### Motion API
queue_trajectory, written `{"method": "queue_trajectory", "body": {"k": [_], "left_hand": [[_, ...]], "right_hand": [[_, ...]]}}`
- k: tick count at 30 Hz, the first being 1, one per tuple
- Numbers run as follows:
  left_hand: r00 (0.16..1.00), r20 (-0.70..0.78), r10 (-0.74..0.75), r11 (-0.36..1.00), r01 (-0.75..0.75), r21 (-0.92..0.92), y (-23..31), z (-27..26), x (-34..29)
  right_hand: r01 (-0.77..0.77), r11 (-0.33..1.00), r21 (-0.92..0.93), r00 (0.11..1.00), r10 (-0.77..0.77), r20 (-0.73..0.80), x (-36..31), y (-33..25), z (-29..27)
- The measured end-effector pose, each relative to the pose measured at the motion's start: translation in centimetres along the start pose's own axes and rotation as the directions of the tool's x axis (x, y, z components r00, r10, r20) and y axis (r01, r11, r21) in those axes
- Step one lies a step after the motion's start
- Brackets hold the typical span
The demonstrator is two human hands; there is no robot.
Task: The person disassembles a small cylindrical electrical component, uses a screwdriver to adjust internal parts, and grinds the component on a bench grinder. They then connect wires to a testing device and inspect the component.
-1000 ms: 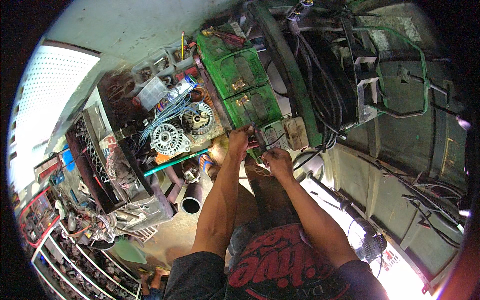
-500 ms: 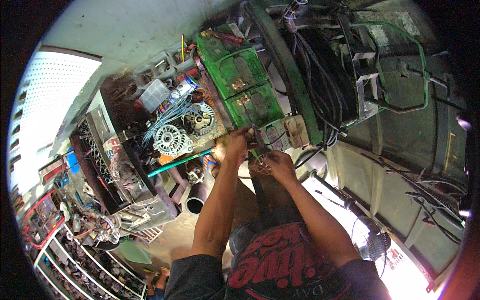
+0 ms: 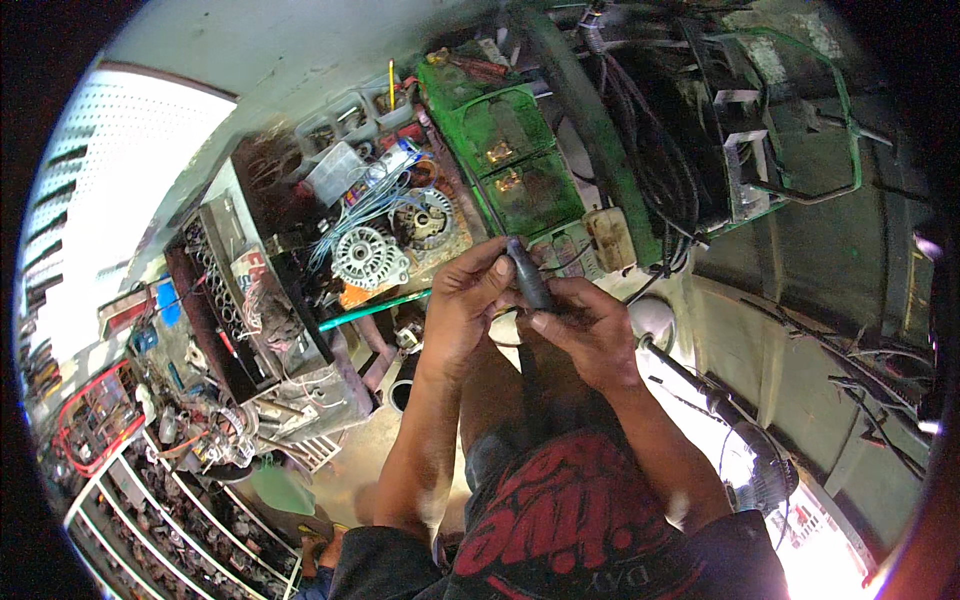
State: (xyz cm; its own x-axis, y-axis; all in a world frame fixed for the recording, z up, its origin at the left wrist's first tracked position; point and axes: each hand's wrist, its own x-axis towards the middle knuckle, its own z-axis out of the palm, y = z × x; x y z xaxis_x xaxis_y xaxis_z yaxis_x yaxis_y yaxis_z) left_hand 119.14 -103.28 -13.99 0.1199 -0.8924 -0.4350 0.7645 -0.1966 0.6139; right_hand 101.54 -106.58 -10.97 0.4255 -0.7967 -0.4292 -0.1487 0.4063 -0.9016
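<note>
Between my two hands is a dark grey, tapered, handle-shaped piece [image 3: 528, 275], held at a slant in front of my knees. The fingers and thumb of my left hand [image 3: 468, 298] close on its upper end. Its lower end is pinched by my right hand [image 3: 595, 335], thumb on the near side. Just beyond my fingers stands a green battery-like case [image 3: 515, 180] with dirty, worn faces. Left of it, a worktop carries an alternator end housing with a finned wheel [image 3: 368, 257] and another round alternator part [image 3: 422, 218], with blue-grey wires [image 3: 365, 212] beside them.
A teal rod [image 3: 375, 311] sticks out along the worktop's near edge. On the left are an open metal box of sockets [image 3: 215, 290] and a white rack of parts [image 3: 130, 500]. Black cables [image 3: 655, 170] hang at upper right; a fan [image 3: 765, 470] stands at lower right.
Both hands have risen toward me, and the grey handle-shaped piece now shows plainly between them. My view has shifted, so the surroundings sit farther right.
</note>
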Motion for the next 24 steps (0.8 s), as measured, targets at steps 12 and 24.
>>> {"method": "queue_trajectory", "body": {"k": [12, 24], "left_hand": [[0.989, 0.0, 0.145, 0.989, -0.145, 0.042, 3.1, 2.2, -5.4], [0.971, 0.09, 0.222, 0.962, -0.233, 0.143, 3.9, 3.6, -8.0]], "right_hand": [[0.002, 0.998, 0.059, 0.997, -0.007, 0.08, -3.6, -3.2, 1.3], [0.106, 0.974, 0.202, 0.98, -0.137, 0.146, -5.5, -3.9, 1.0]]}}
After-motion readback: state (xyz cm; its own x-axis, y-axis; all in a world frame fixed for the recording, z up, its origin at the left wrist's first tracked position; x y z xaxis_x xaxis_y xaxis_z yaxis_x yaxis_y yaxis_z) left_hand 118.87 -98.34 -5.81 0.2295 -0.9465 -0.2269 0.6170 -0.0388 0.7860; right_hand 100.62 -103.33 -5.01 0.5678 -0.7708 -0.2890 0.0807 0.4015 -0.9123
